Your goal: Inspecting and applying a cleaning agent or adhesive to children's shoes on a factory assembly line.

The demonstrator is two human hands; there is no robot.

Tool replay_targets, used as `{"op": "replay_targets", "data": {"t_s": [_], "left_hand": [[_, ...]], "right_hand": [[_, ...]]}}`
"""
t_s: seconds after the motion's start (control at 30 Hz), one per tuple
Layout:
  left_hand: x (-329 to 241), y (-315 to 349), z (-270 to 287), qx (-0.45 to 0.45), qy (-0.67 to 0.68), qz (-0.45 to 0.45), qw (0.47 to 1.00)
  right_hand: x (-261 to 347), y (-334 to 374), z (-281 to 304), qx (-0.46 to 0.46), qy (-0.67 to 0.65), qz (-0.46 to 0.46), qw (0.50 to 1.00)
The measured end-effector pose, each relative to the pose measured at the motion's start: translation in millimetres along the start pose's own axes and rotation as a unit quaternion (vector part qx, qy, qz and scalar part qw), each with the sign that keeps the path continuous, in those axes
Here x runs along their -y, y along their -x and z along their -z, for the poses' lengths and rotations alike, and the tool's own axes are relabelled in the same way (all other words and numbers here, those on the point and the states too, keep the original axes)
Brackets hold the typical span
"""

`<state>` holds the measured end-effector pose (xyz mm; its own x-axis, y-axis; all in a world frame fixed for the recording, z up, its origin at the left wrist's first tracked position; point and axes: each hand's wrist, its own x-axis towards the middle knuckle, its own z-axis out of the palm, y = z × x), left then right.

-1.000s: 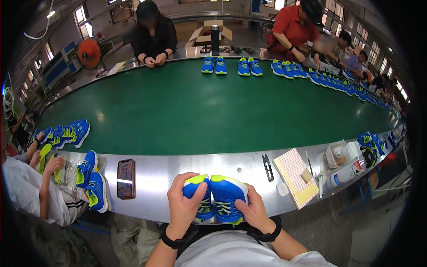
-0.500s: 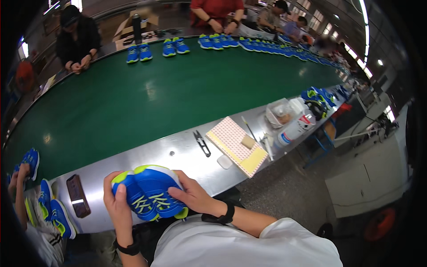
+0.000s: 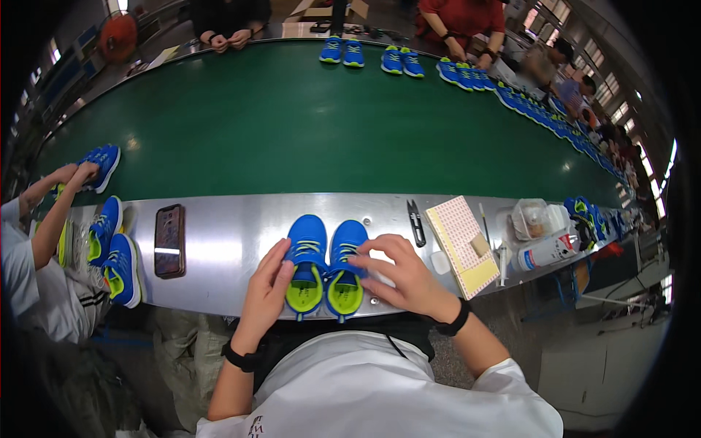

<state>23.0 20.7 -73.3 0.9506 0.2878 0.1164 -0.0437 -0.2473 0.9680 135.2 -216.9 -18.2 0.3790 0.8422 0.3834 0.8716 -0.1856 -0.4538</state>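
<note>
A pair of blue sneakers with lime-green linings stands side by side on the metal ledge, toes pointing away from me. My left hand (image 3: pixel 266 287) lies along the outer side of the left sneaker (image 3: pixel 307 232), its fingers stretched out and not wrapped round it. Over the outer side of the right sneaker (image 3: pixel 350 235), my right hand (image 3: pixel 405 274) has its fingers spread, the fingertips at the laces. Part of that shoe's side is hidden behind those fingers. Neither hand grips a shoe.
Left of me lie a phone (image 3: pixel 169 241) and another sneaker pair (image 3: pixel 123 266), beside a co-worker's hands (image 3: pixel 77 174). Thread snips (image 3: pixel 415 223), a patterned pad (image 3: pixel 456 241), and a spray can (image 3: pixel 544 252) lie right. Sneakers line the green belt's (image 3: pixel 292 124) far side.
The sneakers, held tilted up in both hands before, now stand on the ledge with toes away from me. Both hands have loosened their hold. My view has turned left.
</note>
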Motion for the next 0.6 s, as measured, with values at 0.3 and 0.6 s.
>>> {"op": "replay_targets", "data": {"t_s": [0.3,0.6], "left_hand": [[29.8,17.1,18.0,-0.093,0.041,0.030,0.994],[35.9,27.6,23.0,-0.180,-0.049,-0.020,0.982]], "right_hand": [[11.7,-76.8,-16.1,0.223,0.284,0.324,0.875],[0.8,-142.0,13.0,-0.020,-0.004,-0.024,1.000]]}}
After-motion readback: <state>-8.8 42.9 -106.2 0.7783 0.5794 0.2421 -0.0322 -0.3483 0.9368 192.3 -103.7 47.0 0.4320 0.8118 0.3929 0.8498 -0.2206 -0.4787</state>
